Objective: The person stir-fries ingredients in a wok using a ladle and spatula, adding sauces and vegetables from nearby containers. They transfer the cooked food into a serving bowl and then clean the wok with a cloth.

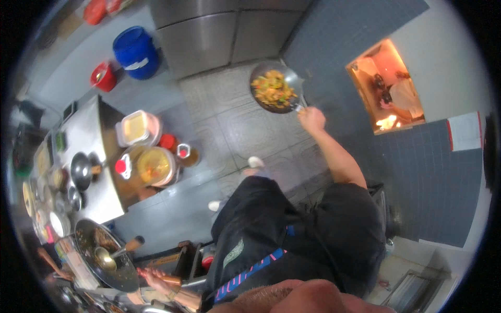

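Note:
My right hand (312,119) is stretched out, closed around the handle of a round metal pan (291,80). Chopped stir-fried food (273,89) with orange and green pieces lies in this pan, held over the tiled floor. At the lower left, my left hand (154,277) is around the wooden-ended handle of a large dark wok (123,274). Food residue clings to the inside of the wok, where a metal ladle (105,260) rests with its wooden handle over the rim. The left hand is small and blurred, so its fingers show poorly.
A steel worktable (111,195) bears a small wok (81,171) and bowls. Beside it stand food tubs (156,166) and bottles. A blue barrel (137,53) and red bucket (103,77) stand behind. A co-worker's arm (401,111) shows through a lit wall opening near flames.

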{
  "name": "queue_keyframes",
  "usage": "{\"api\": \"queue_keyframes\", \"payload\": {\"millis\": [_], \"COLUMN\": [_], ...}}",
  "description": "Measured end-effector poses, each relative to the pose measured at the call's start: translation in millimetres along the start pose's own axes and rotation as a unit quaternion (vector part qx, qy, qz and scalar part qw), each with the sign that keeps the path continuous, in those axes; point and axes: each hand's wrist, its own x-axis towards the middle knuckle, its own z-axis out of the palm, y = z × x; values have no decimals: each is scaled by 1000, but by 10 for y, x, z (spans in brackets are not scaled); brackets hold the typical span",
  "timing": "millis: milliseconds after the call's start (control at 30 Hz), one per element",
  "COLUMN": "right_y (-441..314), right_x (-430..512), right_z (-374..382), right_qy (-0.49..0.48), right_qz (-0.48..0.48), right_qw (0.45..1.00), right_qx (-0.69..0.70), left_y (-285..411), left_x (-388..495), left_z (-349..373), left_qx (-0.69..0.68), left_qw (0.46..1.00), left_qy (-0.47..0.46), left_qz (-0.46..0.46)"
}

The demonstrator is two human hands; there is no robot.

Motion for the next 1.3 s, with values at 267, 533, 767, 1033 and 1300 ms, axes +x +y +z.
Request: {"api": "queue_keyframes", "payload": {"millis": [267,533,767,1033,1300], "right_y": [3979,6032,5703,4221,878], "right_x": [628,2296,3444,3459,1415], "right_z": [-453,-290,440,527,1260], "right_qy": [33,-17,18,178,-41], "right_qz": [322,142,178,112,58], "right_qw": [946,971,976,978,884], "right_qx": [-14,-191,-123,6,462], "left_y": [-1182,-1747,-1968,-1750,-1042], "left_x": [-1406,-2394,-2366,-2214,-2007], "left_z": [1412,3354,3567,3361,2162], "left_qx": [-11,-113,-130,-92,-88], "left_qw": [994,989,991,995,995], "left_qy": [-69,-93,-21,-21,-32], "left_qz": [87,26,-32,-27,-37]}}
